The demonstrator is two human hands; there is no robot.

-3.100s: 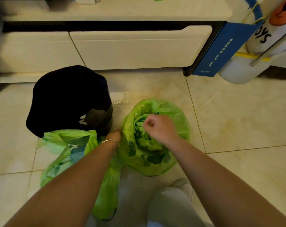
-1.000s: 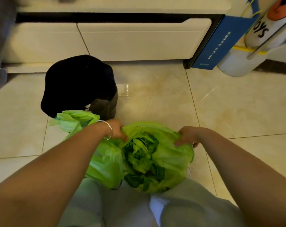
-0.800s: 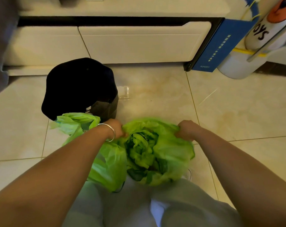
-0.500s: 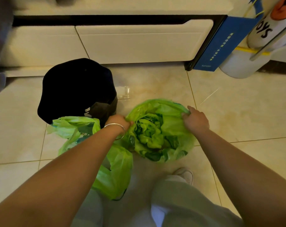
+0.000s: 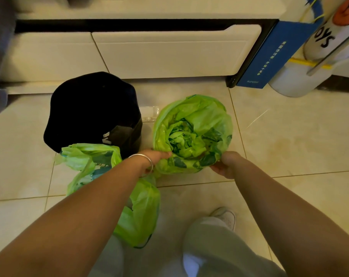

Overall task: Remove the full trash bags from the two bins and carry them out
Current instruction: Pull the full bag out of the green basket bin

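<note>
So, both hands on the green bag (image 5: 191, 134) lining the round bin on the tile floor (image 5: 289, 140): left hand (image 5: 156, 156) w/ fingers pinched on the near-left rim, right hand (image 5: 224, 163) w/ fingers curled shut on the near-right rim. Bag still seated in the bin, mouth open, crumpled green plastic inside. Second green bag (image 5: 137, 212) hanging under the left forearm, just beside the black bin (image 5: 91, 110). White cabinet drawers (image 5: 169, 52) behind.
</note>
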